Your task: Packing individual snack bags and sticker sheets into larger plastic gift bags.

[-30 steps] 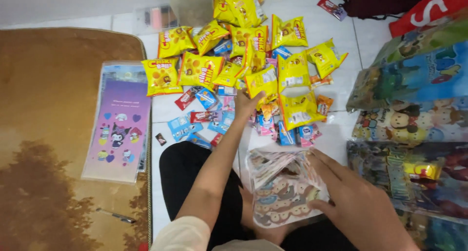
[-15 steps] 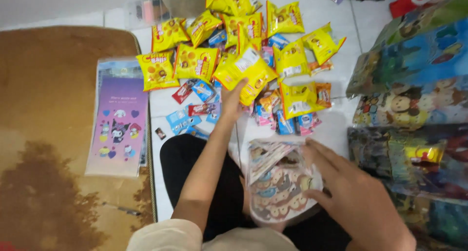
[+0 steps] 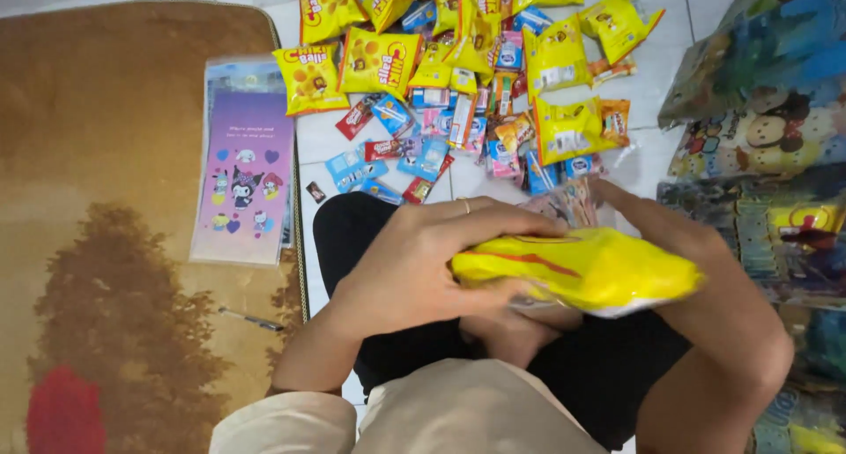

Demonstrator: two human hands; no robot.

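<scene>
A brown patterned rug [image 3: 115,242] lay at the left beside a purple cartoon-printed packet [image 3: 245,176] on the white tiled floor [image 3: 652,84]. The left hand [image 3: 423,260] gripped one end of a shiny yellow snack bag [image 3: 586,269], long axis left to right, over the lap. The right hand [image 3: 670,234] reached behind it, grip unclear, with a heap of small yellow snack packets [image 3: 458,40] beyond.

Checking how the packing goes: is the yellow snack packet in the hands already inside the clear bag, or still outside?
Cannot tell. The left hand grips the yellow packet above the clear bag, whose mouth is hidden.
</scene>
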